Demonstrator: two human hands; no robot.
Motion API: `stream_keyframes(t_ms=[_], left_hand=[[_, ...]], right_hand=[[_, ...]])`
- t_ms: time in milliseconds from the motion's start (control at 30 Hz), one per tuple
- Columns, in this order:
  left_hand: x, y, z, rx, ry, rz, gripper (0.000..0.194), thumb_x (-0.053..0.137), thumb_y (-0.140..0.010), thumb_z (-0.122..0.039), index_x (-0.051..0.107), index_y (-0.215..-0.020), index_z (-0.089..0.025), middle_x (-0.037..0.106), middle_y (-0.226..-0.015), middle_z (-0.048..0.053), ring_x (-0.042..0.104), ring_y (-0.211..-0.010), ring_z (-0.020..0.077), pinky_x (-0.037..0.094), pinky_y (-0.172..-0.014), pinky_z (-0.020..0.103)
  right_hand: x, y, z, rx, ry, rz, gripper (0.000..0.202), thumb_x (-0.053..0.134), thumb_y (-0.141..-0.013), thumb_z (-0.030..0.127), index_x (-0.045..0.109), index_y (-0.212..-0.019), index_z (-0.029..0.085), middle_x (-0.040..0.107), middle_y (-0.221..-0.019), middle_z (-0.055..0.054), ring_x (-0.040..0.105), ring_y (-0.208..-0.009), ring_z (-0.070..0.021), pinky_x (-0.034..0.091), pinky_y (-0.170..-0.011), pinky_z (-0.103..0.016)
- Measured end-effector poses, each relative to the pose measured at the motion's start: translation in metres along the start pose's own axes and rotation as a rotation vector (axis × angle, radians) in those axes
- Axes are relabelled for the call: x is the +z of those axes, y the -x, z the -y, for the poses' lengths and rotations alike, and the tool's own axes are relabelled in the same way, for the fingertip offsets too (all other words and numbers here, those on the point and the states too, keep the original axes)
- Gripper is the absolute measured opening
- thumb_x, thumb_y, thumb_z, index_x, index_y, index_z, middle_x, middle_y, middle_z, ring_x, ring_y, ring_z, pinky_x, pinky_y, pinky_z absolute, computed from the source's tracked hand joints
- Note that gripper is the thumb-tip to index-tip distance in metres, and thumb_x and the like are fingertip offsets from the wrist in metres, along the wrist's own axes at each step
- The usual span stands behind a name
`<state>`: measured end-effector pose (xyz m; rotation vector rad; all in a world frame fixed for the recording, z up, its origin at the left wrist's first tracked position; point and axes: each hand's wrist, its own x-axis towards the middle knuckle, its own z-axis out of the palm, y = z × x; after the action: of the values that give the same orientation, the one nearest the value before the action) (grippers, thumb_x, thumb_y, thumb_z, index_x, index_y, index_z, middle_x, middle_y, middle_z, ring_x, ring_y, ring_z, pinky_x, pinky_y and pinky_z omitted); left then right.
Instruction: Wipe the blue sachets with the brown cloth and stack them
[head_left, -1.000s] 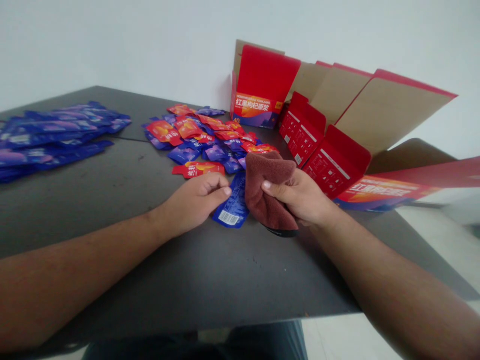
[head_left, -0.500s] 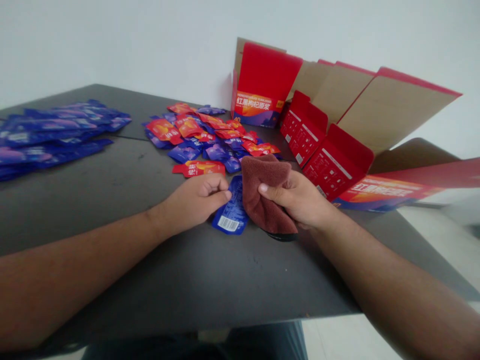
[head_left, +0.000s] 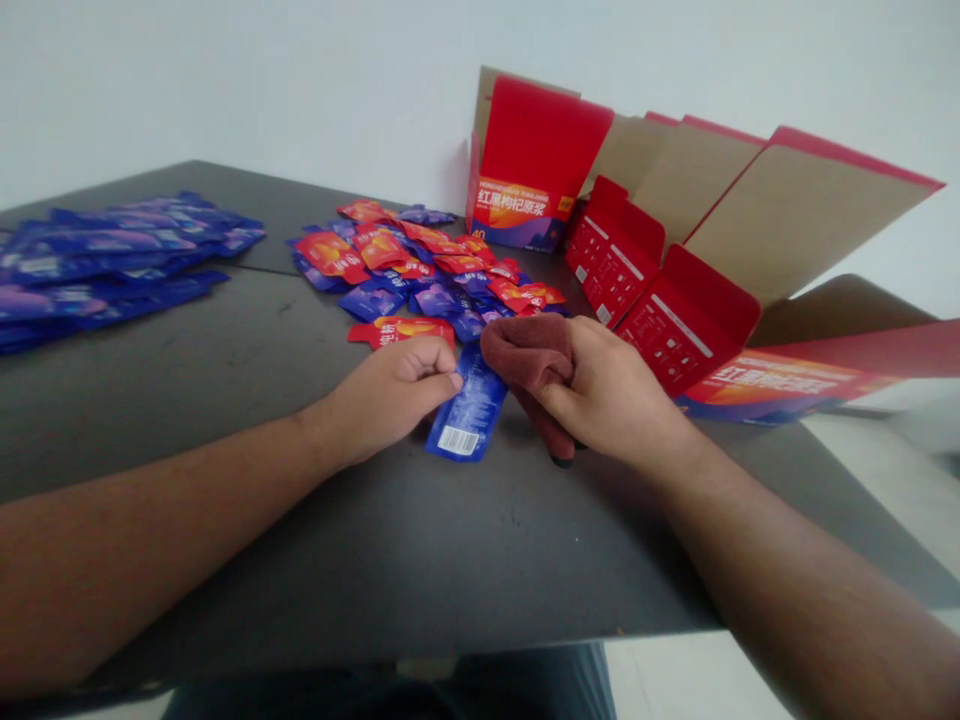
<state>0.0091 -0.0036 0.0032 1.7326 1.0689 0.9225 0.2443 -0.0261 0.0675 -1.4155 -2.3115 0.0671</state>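
My left hand (head_left: 397, 395) is closed, its thumb and fingertips pressed on the left edge of a blue sachet (head_left: 469, 410) with a white barcode label. That sachet lies on the grey table at the centre. A folded brown cloth (head_left: 529, 355) is gripped in my right hand (head_left: 619, 385), and its left part covers the sachet's upper right edge. A red sachet (head_left: 397, 328) lies just behind my left hand. Behind both hands is a loose pile of red and blue sachets (head_left: 382, 250).
Long blue sachets (head_left: 105, 255) are stacked at the left of the grey table (head_left: 360, 560). An upright red box (head_left: 517, 190) stands at the back, and open red boxes with brown insides (head_left: 787, 200) fill the right side.
The brown cloth has folded over and bunched up in my right hand, which has turned more palm-down. My left hand has barely moved. The view has shifted slightly.
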Motion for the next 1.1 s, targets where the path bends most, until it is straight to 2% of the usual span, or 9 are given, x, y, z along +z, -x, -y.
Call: stream_keyframes(t_ms=[100,233,300,433,500,633,867,1033,1100], left_hand=[[-0.002,0.0,-0.001,0.015,-0.052,-0.007,0.018,0.06,-0.087,-0.025,0.053,-0.072,-0.018,0.05,-0.06,-0.005,0.045,-0.055,0.0088,0.035,-0.051,0.022],[-0.003,-0.002,-0.002,0.017,-0.057,-0.014,0.016,0.059,-0.085,-0.023,0.053,-0.071,-0.018,0.05,-0.061,-0.005,0.043,-0.054,0.0087,0.034,-0.049,0.022],[-0.001,-0.002,-0.001,-0.005,0.005,-0.007,0.016,0.06,-0.084,-0.023,0.052,-0.071,-0.019,0.048,-0.059,-0.005,0.041,-0.051,0.0086,0.032,-0.048,0.021],[0.001,-0.001,0.0,-0.039,0.075,0.016,0.017,0.06,-0.086,-0.025,0.05,-0.073,-0.02,0.045,-0.056,-0.007,0.04,-0.049,0.0084,0.033,-0.047,0.022],[0.0,-0.001,-0.001,-0.024,0.018,0.013,0.016,0.06,-0.085,-0.024,0.052,-0.072,-0.019,0.047,-0.057,-0.006,0.042,-0.05,0.0084,0.034,-0.048,0.022],[-0.002,-0.001,-0.003,0.007,-0.046,-0.023,0.013,0.058,-0.083,-0.019,0.052,-0.07,-0.018,0.049,-0.061,-0.005,0.043,-0.055,0.0085,0.033,-0.05,0.022],[-0.001,-0.001,0.0,-0.015,-0.022,0.017,0.017,0.06,-0.087,-0.027,0.052,-0.073,-0.019,0.049,-0.06,-0.005,0.045,-0.054,0.0093,0.036,-0.051,0.022],[-0.003,-0.001,0.002,-0.005,-0.037,0.029,0.018,0.059,-0.087,-0.025,0.052,-0.072,-0.019,0.05,-0.062,-0.004,0.044,-0.055,0.0097,0.034,-0.052,0.023],[-0.003,-0.001,0.001,0.001,-0.045,0.031,0.019,0.06,-0.087,-0.026,0.051,-0.072,-0.019,0.05,-0.062,-0.004,0.044,-0.055,0.0101,0.034,-0.052,0.023]], right_hand=[[0.01,0.007,0.008,-0.059,0.083,0.028,0.02,0.062,-0.083,0.026,0.062,-0.1,0.016,0.063,-0.097,-0.009,0.059,-0.089,-0.0229,0.046,-0.074,-0.033],[0.014,0.015,0.016,-0.271,0.069,0.249,0.012,0.061,-0.082,0.022,0.057,-0.093,0.019,0.061,-0.096,-0.005,0.058,-0.086,-0.0199,0.046,-0.074,-0.031],[0.012,0.014,0.013,-0.23,0.105,0.209,0.013,0.061,-0.082,0.023,0.056,-0.093,0.02,0.061,-0.096,-0.006,0.058,-0.085,-0.0205,0.046,-0.073,-0.032],[0.012,0.006,0.002,-0.033,0.172,0.016,0.017,0.06,-0.084,0.027,0.056,-0.098,0.018,0.061,-0.097,-0.009,0.058,-0.09,-0.0245,0.047,-0.076,-0.036],[0.015,0.006,0.0,-0.059,0.136,0.034,0.017,0.059,-0.084,0.026,0.056,-0.099,0.018,0.062,-0.099,-0.009,0.059,-0.092,-0.0246,0.047,-0.078,-0.036],[0.017,0.011,0.007,-0.186,0.064,0.179,0.016,0.058,-0.082,0.024,0.057,-0.097,0.019,0.062,-0.099,-0.007,0.059,-0.087,-0.0217,0.047,-0.075,-0.033],[0.016,0.004,0.0,0.005,0.069,0.031,0.025,0.058,-0.086,0.026,0.062,-0.109,0.018,0.066,-0.104,-0.01,0.06,-0.097,-0.0247,0.046,-0.083,-0.036],[0.019,0.007,0.002,-0.135,0.022,0.112,0.021,0.06,-0.084,0.026,0.062,-0.103,0.017,0.065,-0.1,-0.008,0.06,-0.09,-0.0226,0.047,-0.078,-0.034],[0.018,0.007,0.002,-0.12,0.042,0.096,0.021,0.06,-0.084,0.026,0.062,-0.102,0.017,0.065,-0.1,-0.009,0.06,-0.09,-0.0231,0.047,-0.078,-0.034]])
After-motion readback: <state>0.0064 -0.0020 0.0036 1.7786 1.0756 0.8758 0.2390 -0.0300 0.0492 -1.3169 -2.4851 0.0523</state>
